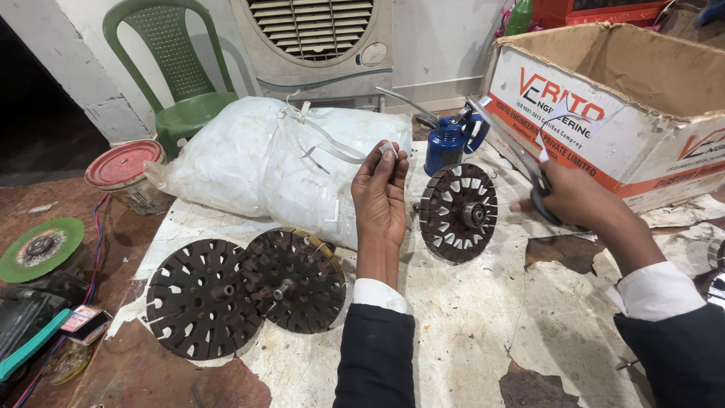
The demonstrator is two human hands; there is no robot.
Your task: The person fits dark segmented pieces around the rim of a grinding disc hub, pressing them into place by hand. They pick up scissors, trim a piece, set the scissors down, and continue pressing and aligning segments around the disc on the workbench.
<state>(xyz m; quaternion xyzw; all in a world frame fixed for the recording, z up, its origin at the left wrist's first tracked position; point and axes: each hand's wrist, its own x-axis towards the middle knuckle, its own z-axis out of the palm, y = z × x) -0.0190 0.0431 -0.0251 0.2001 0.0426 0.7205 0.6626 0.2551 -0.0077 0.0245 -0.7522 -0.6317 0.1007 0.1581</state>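
A small white paper strip (388, 149) sits pinched in the left hand (380, 198) fingers; the right hand (568, 198) fingers clamp scissors (521, 155). The cardboard box (604, 98) gapes open, its contents hidden.

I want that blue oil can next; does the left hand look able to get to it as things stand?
Probably yes: the left hand is raised just beside the blue oil can with open space between, though its fingers pinch a small white strip.
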